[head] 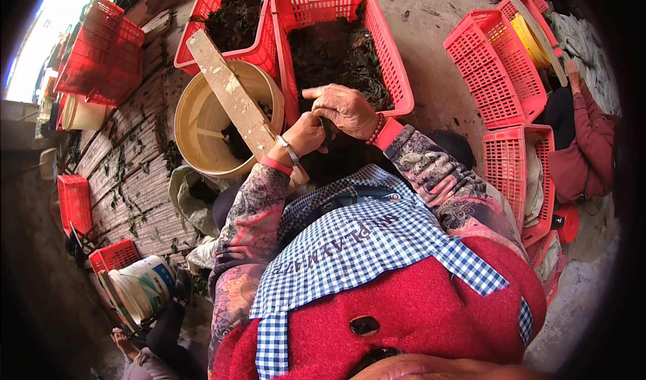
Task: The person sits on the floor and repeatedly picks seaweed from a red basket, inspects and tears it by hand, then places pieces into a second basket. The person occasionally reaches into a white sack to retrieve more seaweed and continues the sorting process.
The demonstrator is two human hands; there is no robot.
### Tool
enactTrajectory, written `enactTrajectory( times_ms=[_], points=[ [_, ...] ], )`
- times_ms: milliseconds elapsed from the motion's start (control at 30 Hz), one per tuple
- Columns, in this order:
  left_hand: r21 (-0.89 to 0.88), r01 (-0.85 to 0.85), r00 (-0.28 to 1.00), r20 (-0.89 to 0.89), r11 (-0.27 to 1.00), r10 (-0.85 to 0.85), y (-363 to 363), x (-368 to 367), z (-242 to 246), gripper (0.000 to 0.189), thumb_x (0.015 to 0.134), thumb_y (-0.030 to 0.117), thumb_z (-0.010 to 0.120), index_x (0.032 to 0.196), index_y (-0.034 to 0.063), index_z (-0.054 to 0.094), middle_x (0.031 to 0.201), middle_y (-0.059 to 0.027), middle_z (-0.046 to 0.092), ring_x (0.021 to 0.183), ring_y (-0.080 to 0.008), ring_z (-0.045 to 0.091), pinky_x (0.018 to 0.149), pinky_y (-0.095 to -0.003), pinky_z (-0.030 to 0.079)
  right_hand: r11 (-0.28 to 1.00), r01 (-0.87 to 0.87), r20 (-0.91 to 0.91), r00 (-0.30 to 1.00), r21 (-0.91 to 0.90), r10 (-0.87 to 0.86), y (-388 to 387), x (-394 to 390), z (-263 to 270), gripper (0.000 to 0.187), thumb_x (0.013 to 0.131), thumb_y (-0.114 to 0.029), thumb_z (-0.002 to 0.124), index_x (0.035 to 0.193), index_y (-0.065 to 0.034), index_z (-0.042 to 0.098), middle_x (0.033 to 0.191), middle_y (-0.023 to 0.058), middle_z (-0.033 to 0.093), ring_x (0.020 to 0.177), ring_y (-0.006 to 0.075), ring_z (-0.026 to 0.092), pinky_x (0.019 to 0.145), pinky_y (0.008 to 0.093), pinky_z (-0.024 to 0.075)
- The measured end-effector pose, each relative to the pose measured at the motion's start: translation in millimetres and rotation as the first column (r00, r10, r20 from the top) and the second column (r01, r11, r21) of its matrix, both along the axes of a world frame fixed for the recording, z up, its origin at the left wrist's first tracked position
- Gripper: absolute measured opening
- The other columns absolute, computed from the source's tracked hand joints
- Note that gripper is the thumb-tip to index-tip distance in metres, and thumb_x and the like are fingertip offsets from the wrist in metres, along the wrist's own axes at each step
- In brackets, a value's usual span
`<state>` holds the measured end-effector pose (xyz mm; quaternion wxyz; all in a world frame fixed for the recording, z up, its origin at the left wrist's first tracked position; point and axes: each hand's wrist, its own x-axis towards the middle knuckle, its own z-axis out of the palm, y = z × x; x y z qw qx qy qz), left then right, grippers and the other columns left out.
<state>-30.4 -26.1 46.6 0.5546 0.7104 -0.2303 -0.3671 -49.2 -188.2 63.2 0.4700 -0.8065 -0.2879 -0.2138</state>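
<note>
In front of my apron, my left hand [304,135] is closed around a dark green leafy strip [328,129], which looks like seaweed. My right hand [347,111] meets it from the other side, index finger stretched out and the other fingers curled against my left hand. Whether those fingers pinch the strip is hidden. Under my left wrist, a worn wooden board [227,84] lies slantwise across a cream plastic bucket [182,135] with some dark leaves [237,142] inside. Just beyond my hands stands a red plastic crate [396,72] holding a dark, wet-looking leafy heap [323,52].
A second red crate [186,59] with dark leaves adjoins the first. More red crates [479,72] stand at right, near a seated person [580,148]. At left are leaf-strewn slatted boards [146,178], a sack [184,193], a white bucket [141,284] and another person's legs [166,324].
</note>
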Motion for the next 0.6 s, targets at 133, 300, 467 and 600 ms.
enactTrajectory(
  times_ms=[133, 300, 467, 600],
  points=[
    [0.081, -0.129, 0.953, 0.284, 0.988, 0.101, 2.5, -0.3, -2.0, 0.015, 0.084, 0.006, 0.051, 0.093, -0.0029, 0.06, 0.072, -0.0076, 0.061, 0.06, -0.0186, 0.062, 0.053, -0.0285, 0.053, 0.999, 0.045, -0.383, 0.923, 0.021, -0.033, -1.6, -2.1, -15.0, 0.012, 0.083, -0.014, 0.063, 0.086, -0.0031, 0.063, 0.075, 0.0126, 0.064, 0.071, 0.0292, 0.064, 0.063, 0.0341, 0.0493],
    [-0.058, -0.44, 0.587, 0.737, 0.896, 0.336, -1.2, -5.7, 5.7, 0.014, 0.068, 0.005, 0.067, 0.078, 0.0027, 0.056, 0.067, -0.0125, 0.057, 0.064, -0.0345, 0.058, 0.058, -0.0397, 0.046, 0.968, 0.186, -0.538, 0.84, 0.167, -0.069, -1.7, 3.9, -27.2, 0.01, 0.087, -0.011, 0.061, 0.085, -0.0013, 0.063, 0.075, 0.0011, 0.063, 0.065, 0.0086, 0.059, 0.059, 0.025, 0.0479],
    [-0.033, -0.398, 0.47, 0.851, 0.917, 0.235, 0.2, -8.0, 20.0, 0.023, 0.063, 0.005, 0.071, 0.064, 0.005, 0.048, 0.073, -0.0074, 0.054, 0.065, -0.029, 0.056, 0.056, -0.0382, 0.043, 0.905, 0.259, -0.832, 0.532, 0.338, 0.158, -6.9, 8.7, -32.6, 0.017, 0.086, -0.02, 0.065, 0.088, -0.0031, 0.06, 0.073, 0.0007, 0.06, 0.057, 0.0075, 0.056, 0.043, 0.0207, 0.0464],
    [-0.14, -0.307, 0.315, 0.919, 0.941, 0.239, 5.3, -3.6, 23.1, 0.015, 0.063, 0.005, 0.071, 0.065, 0.0046, 0.056, 0.086, -0.0046, 0.06, 0.072, -0.026, 0.059, 0.063, -0.0369, 0.045, 0.838, 0.233, -0.831, 0.412, 0.493, 0.374, -10.1, 10.2, -36.9, 0.019, 0.087, -0.022, 0.064, 0.086, -0.0033, 0.061, 0.068, 0.0035, 0.06, 0.048, 0.0106, 0.054, 0.042, 0.0235, 0.0442]
  ],
)
